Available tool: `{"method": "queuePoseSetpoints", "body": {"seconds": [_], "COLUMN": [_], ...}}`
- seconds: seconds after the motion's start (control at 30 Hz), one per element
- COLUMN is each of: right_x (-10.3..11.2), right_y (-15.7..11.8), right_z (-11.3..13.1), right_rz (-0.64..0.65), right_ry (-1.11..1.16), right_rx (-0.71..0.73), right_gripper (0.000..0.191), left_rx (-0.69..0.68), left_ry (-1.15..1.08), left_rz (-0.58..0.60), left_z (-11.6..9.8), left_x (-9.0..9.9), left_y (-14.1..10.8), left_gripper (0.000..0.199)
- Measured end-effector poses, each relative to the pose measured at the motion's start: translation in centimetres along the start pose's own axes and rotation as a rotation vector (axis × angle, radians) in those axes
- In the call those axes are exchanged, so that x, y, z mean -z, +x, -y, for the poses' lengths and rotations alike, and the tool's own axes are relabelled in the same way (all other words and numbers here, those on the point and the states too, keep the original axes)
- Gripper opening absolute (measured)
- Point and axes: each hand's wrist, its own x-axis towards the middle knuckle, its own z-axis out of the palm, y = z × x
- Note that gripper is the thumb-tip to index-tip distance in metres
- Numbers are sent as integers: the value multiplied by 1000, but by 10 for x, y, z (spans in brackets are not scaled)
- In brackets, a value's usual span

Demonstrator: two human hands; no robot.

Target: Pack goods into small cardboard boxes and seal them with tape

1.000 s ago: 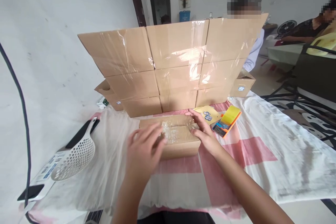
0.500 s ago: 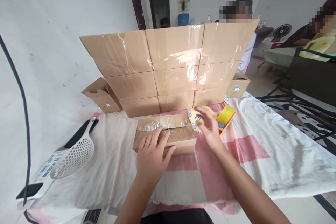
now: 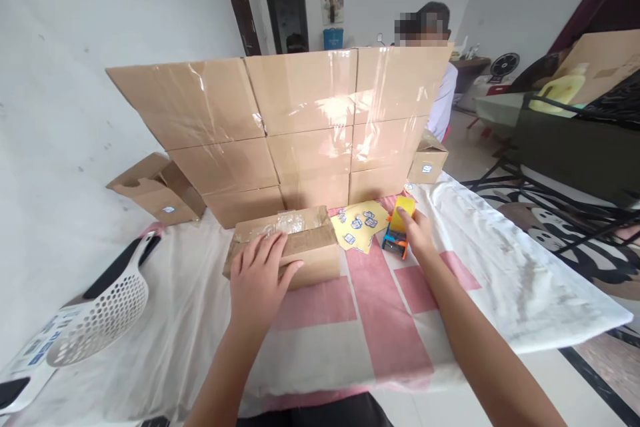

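A closed cardboard box (image 3: 315, 257) with clear tape over its top lies before me. My left hand (image 3: 257, 273) rests on the left part of that box, fingers stretched over the top and thumb near its front edge. To the right, my right hand (image 3: 416, 230) has its fingers closed round a tape dispenser (image 3: 396, 240) with a yellow roll and a blue and orange frame; part of the grip is hidden. Yellow paper sheets (image 3: 363, 220) with small blue-outlined drawings lie between the box and the dispenser.
A tall taped cardboard panel (image 3: 310, 140) stands behind the box. Small cartons flank it, one on the left (image 3: 165, 193) and one on the right (image 3: 427, 159). A white perforated scoop (image 3: 107, 310) lies at left on the cloth-covered table (image 3: 345, 360). Beyond the panel is a person (image 3: 444, 97).
My right hand has moved onto the tape dispenser, which now stands turned more upright. My left hand stays on the box. The whole view has shifted to the right.
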Motion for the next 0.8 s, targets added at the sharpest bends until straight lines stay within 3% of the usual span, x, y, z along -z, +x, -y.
{"method": "queuePoseSetpoints", "body": {"seconds": [0.17,0.27,0.33,0.4,0.47,0.53,0.6,0.67,0.8], "right_x": [-6,-11,-17,-22,-25,-25,-23,-21,-21], "right_y": [-6,-17,-27,-37,-48,-56,-61,-63,-62], "right_z": [-4,-2,3,8,11,13,14,14,13], "right_rz": [90,102,148,205,250,289,320,332,337], "right_ry": [34,58,113,172,198,203,191,172,163], "right_rx": [-9,22,48,81,123,168,219,264,301], "right_gripper": [51,55,54,49,44,43,44,46,53], "left_rx": [19,13,-46,-76,88,321,527,629,621], "left_ry": [57,35,-134,-409,-690,-952,-1161,-1306,-1424], "left_rz": [-19,-133,-140,77,404,617,713,760,808], "left_z": [2,-22,-49,-79,-105,-120,-124,-121,-113], "left_x": [1,1,-7,-23,-45,-67,-83,-90,-91], "left_y": [7,0,-6,-8,-3,9,23,33,35], "left_gripper": [44,43,33,31,52,60,57,54,47]}}
